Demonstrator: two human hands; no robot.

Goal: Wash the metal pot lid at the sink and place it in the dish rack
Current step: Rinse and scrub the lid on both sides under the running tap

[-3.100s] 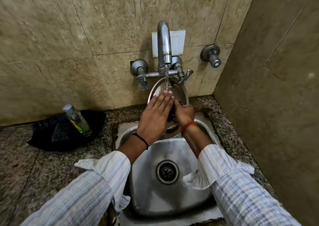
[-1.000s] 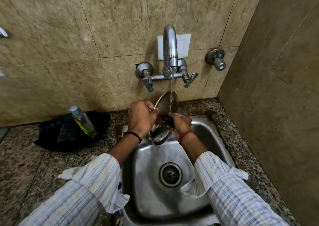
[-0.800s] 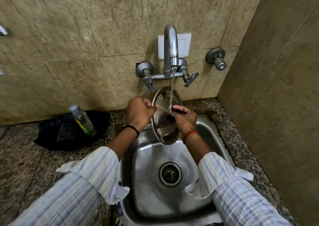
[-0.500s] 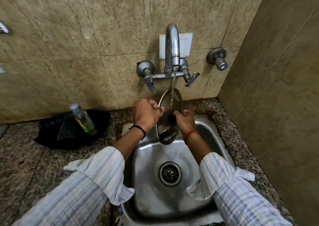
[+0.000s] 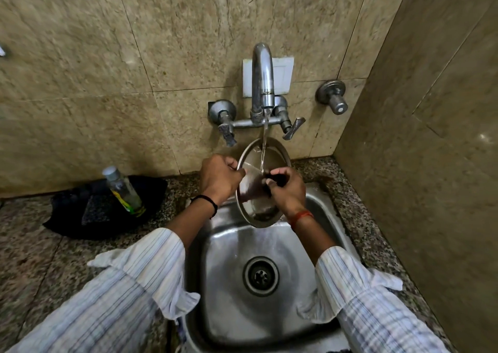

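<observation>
We rinse the round shiny metal pot lid [image 5: 260,161].
It stands on edge over the steel sink [image 5: 226,266]; our left hand [image 5: 219,179] pinches its rim, our right hand [image 5: 287,189] grips its black knob.

Metal pot lid [image 5: 265,161] held tilted under tap [image 5: 262,83] stream, above sink [image 5: 231,258]; left hand [image 5: 219,179] gripped rim, right hand [image 5: 287,188] gripped knob.

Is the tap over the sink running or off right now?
Running: a thin stream falls from the curved chrome tap onto the round metal pot lid.
</observation>
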